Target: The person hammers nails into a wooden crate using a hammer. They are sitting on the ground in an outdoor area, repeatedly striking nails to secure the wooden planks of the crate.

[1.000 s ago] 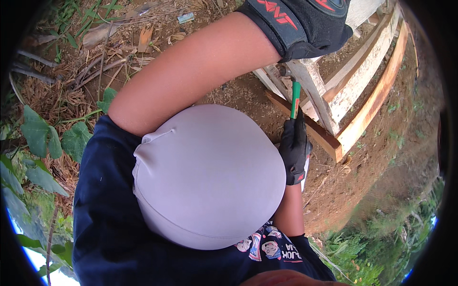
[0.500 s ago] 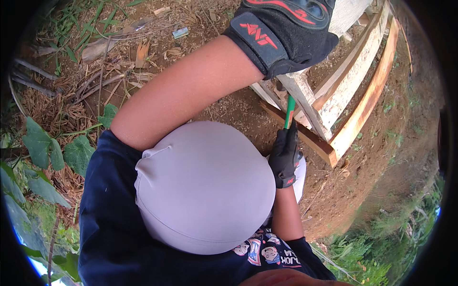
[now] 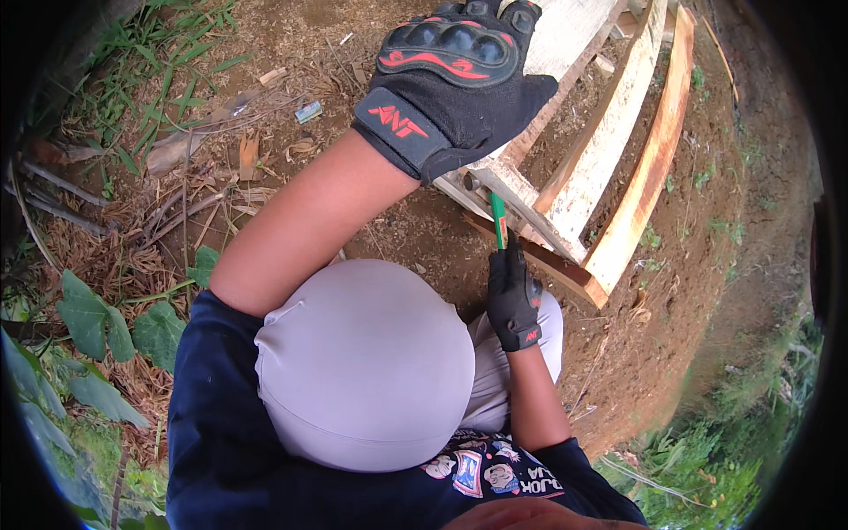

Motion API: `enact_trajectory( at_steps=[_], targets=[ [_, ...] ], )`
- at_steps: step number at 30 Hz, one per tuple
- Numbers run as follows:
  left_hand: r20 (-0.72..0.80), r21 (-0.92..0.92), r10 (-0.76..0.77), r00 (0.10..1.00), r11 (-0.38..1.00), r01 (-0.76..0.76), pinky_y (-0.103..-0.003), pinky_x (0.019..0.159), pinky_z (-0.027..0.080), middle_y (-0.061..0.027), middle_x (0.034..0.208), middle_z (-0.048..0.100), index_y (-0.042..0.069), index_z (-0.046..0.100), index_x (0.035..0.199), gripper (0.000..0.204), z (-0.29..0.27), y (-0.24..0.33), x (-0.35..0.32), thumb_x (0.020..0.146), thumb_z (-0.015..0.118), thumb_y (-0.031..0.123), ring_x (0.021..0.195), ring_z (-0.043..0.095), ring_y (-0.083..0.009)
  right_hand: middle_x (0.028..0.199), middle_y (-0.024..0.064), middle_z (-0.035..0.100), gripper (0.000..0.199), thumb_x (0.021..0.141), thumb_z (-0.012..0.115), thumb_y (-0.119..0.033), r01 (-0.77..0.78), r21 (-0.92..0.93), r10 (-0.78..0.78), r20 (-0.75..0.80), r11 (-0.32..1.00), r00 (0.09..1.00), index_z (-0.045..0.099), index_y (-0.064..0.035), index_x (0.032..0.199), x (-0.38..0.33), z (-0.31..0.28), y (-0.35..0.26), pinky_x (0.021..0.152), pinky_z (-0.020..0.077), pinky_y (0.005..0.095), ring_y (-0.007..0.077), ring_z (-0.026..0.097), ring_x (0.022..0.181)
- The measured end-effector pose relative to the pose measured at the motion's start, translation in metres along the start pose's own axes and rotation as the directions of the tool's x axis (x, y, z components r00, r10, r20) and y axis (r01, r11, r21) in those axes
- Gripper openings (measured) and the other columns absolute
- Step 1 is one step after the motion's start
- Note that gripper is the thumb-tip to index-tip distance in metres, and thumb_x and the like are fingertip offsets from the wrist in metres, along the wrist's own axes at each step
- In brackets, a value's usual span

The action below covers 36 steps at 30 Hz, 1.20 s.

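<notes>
My left hand (image 3: pixel 464 84), in a black glove with red marks and hard knuckle guards, is at the top against a broad whitish wooden plank (image 3: pixel 579 35). Its thumb and fingers curl toward the plank, though the fingertips are hidden. Lower down, my right hand (image 3: pixel 514 296), gloved alike, grips a hammer by its green handle (image 3: pixel 499 221). The hammer's round metal head (image 3: pixel 472 181) shows just below my left wrist, beside the end of a wooden frame (image 3: pixel 548 216). Whether it touches the wood I cannot tell.
Long curved boards (image 3: pixel 649 177) of the frame run toward the upper right over brown soil. My bent knee in grey trousers (image 3: pixel 367 362) fills the middle, close to both arms. Dry leaves and sticks (image 3: pixel 163 234) litter the left, along with broad green leaves (image 3: pixel 93 318).
The view has shifted, so the frame and my left hand appear farther left. More of the left glove and the hammer's head show now. Both hands keep their holds.
</notes>
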State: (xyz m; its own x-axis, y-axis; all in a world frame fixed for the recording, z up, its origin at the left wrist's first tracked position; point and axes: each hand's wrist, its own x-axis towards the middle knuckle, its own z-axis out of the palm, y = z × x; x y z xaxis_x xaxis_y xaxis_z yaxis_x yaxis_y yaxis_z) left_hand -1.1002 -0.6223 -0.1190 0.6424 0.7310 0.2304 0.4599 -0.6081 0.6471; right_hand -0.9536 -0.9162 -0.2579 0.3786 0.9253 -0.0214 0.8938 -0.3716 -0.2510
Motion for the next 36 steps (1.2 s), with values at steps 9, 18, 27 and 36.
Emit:
enact_trajectory(
  at_steps=[9,18,27,36],
  targets=[
    [-0.107,-0.035,0.044,0.993,0.998,-0.048,-0.052,0.109,0.050,-0.0298,0.142,0.061,-0.002,0.055,0.147,0.066,0.005,0.000,-0.004,0.101,0.058,0.046,0.126,0.064,-0.0458,0.132,0.0276,0.069,0.052,0.111,0.051,-0.026,-0.170,0.316,0.198,-0.058,0.934,0.979,0.047,-0.0055,0.159,-0.003,-0.022,-0.027,0.085,0.0576,0.0528,0.0437,0.074,0.103],
    [-0.017,-0.033,0.010,1.000,0.999,-0.011,-0.051,0.110,0.050,-0.0296,0.142,0.061,-0.001,0.055,0.147,0.065,-0.004,0.004,0.002,0.102,0.057,0.046,0.128,0.063,-0.0448,0.142,0.0285,0.064,0.055,0.113,0.051,-0.029,-0.240,0.125,0.228,0.104,0.963,0.968,0.043,-0.0059,0.162,-0.004,0.009,-0.012,0.092,0.0566,0.0537,0.0476,0.069,0.117],
    [-0.231,0.144,0.069,0.971,0.989,-0.036,-0.050,0.108,0.051,-0.0294,0.140,0.062,-0.001,0.057,0.144,0.065,0.012,0.003,0.002,0.101,0.058,0.047,0.125,0.065,-0.0435,0.146,0.0255,0.062,0.055,0.107,0.058,-0.019,-0.339,-0.004,0.314,0.391,0.941,0.865,0.046,-0.0081,0.160,0.018,-0.036,-0.046,0.088,0.0586,0.0511,0.0412,0.072,0.115],
    [-0.125,0.038,0.027,0.992,0.999,-0.022,-0.050,0.111,0.049,-0.0285,0.144,0.061,-0.001,0.055,0.146,0.067,0.008,-0.002,0.006,0.101,0.058,0.047,0.129,0.063,-0.0439,0.144,0.0254,0.065,0.051,0.111,0.051,-0.026,-0.110,0.241,0.132,-0.077,0.964,0.988,0.048,-0.0089,0.159,-0.001,-0.008,-0.024,0.095,0.0578,0.0511,0.0439,0.070,0.121]
  ],
)
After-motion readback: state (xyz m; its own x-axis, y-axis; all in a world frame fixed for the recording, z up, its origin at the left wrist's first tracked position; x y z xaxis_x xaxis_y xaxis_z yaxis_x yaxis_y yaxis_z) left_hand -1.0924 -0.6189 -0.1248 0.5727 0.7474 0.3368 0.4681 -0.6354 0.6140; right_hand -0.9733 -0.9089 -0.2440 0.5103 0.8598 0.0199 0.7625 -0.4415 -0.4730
